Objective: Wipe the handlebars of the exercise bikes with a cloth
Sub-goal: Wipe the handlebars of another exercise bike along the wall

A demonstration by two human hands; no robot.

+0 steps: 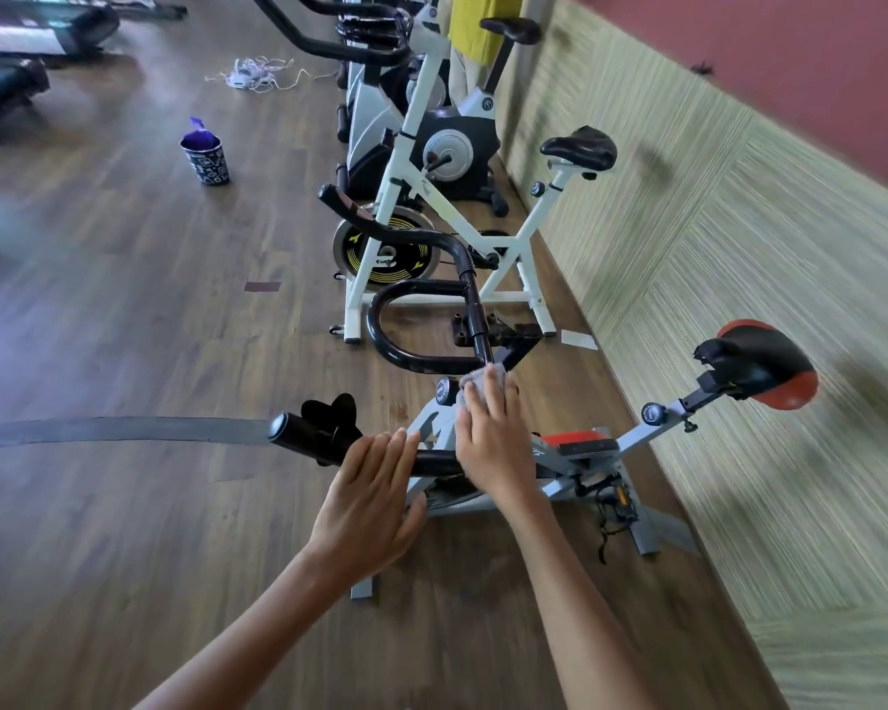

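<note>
Right hand (488, 438) lies flat, fingers straight, pressing the cloth (475, 385) onto the handlebar (303, 434) under its fingertips, and the left hand (375, 499), flat too and holding nothing, rests on the bar right beside it, probably just to steady things.

- No word or number can be read.
- White lettering rings a knob (447, 391) on the grey bike (636, 434), too small to read.
- The cup (206, 158) shows only blurred white patterns.
</note>
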